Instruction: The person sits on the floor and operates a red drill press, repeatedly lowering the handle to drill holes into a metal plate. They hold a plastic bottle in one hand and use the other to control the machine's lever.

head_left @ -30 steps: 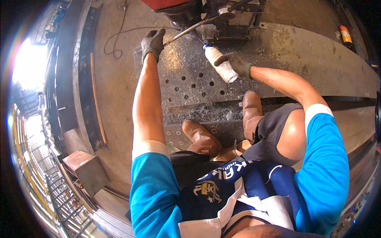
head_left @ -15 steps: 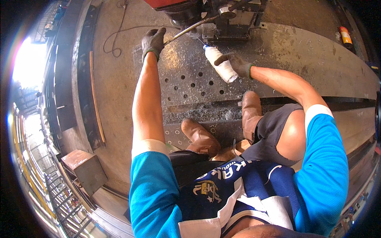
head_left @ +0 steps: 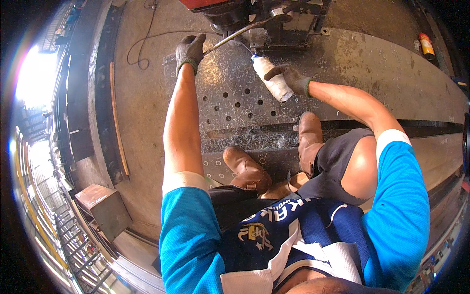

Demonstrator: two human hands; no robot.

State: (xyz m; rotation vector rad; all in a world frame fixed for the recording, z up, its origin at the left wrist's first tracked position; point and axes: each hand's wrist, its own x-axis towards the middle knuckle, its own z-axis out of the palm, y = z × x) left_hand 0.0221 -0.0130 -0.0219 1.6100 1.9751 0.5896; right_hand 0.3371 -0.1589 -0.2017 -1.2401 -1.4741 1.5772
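Note:
My left hand (head_left: 189, 52), in a dark grey glove, is closed around the end of a long metal lever (head_left: 236, 36). The lever slants up to a hub on a black drilling machine (head_left: 286, 30) with a red part at its top. In my right hand (head_left: 293, 79), also gloved, is a whitish plastic squeeze bottle (head_left: 264, 69). Its blue-tipped nozzle points up and left, close to the machine's lower end. Beneath lies a dark metal plate (head_left: 245, 113) with several drilled holes and scattered metal shavings. The gloved fingers partly cover the bottle.
My brown boots (head_left: 247, 169) stand near the plate's lower edge, beside a dark gap. A cable (head_left: 142, 46) curls across the floor to the left. An orange and white canister (head_left: 426, 46) is at the far right. A metal box (head_left: 105, 206) sits at the lower left.

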